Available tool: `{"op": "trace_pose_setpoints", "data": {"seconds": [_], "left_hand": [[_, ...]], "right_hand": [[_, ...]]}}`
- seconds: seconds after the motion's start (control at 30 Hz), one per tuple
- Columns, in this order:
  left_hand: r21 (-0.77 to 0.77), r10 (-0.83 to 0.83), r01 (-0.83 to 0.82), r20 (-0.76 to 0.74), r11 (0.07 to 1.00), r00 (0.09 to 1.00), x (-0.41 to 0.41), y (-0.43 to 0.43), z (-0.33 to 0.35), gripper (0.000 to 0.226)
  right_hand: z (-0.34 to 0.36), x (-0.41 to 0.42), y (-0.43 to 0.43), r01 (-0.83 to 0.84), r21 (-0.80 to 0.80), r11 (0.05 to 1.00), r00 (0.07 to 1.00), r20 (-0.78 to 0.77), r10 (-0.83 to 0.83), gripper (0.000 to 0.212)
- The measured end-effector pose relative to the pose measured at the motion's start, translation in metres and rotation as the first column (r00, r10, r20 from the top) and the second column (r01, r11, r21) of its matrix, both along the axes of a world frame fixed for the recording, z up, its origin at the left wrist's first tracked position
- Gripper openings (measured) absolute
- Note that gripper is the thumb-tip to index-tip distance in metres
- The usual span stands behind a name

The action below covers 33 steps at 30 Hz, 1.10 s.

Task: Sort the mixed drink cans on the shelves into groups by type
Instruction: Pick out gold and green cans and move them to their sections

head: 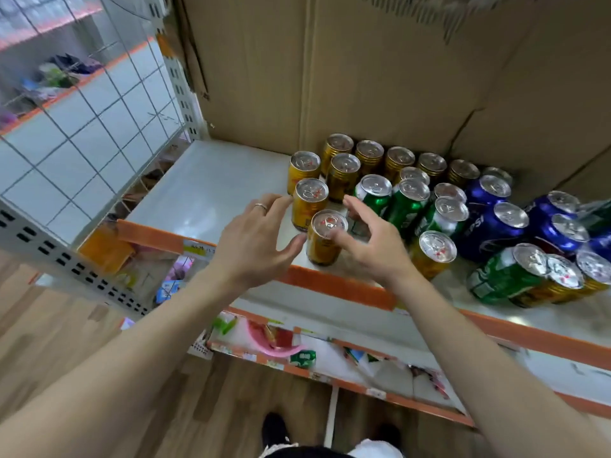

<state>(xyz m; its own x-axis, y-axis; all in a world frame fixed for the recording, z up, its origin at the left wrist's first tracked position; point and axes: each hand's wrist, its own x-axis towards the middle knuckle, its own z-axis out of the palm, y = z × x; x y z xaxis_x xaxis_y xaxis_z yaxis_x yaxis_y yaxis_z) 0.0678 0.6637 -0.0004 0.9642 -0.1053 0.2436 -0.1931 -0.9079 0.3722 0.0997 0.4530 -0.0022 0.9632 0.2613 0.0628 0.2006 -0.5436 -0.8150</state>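
Gold, green and blue drink cans stand on a white shelf (211, 186). One gold can (328, 223) stands at the shelf's front edge between my hands. My left hand (258, 236), wearing a ring, has its fingers spread; its thumb tip touches that can's left side and its fingertips reach a second gold can (310, 193). My right hand (373, 242) is relaxed, its thumb resting against the front can's right side. More gold cans (342, 166) stand behind. Green cans (408, 200) stand to the right of them, then blue cans (496, 226). Another gold can (436, 247) stands further right.
A green can (502, 276) and gold cans are mixed at the far right front. Brown cardboard (363, 77) backs the shelf. A wire grid panel (82, 127) closes the left side. The orange shelf lip (334, 284) runs along the front, with a lower shelf of goods (297, 352) beneath.
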Motion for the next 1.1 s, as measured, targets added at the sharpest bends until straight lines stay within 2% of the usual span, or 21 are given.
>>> {"op": "trace_pose_setpoints", "data": {"seconds": [0.23, 0.43, 0.6, 0.8, 1.1], "left_hand": [[0.031, -0.094, 0.092, 0.072, 0.995, 0.993, -0.004, -0.055, 0.022, 0.058], [0.095, -0.247, 0.239, 0.091, 0.966, 0.965, -0.026, -0.173, 0.038, 0.059], [0.043, -0.382, 0.380, 0.088, 0.924, 0.920, -0.064, -0.296, 0.049, 0.063], [0.038, -0.536, 0.536, 0.108, 0.844, 0.837, -0.108, -0.435, 0.054, 0.059], [0.007, -0.592, 0.593, 0.073, 0.805, 0.802, -0.144, -0.545, 0.059, 0.056]], "right_hand": [[0.043, -0.030, -0.061, -0.023, -0.121, 0.992, 0.979, 0.199, 0.047, 0.058], [0.057, -0.088, -0.180, 0.125, -0.151, 0.981, 0.961, 0.265, -0.082, 0.057], [0.065, -0.157, -0.303, 0.275, -0.160, 0.948, 0.932, 0.287, -0.222, 0.053], [0.070, -0.237, -0.437, 0.468, -0.182, 0.865, 0.859, 0.324, -0.396, 0.054], [0.067, -0.293, -0.545, 0.575, -0.185, 0.797, 0.800, 0.327, -0.502, 0.052]]}}
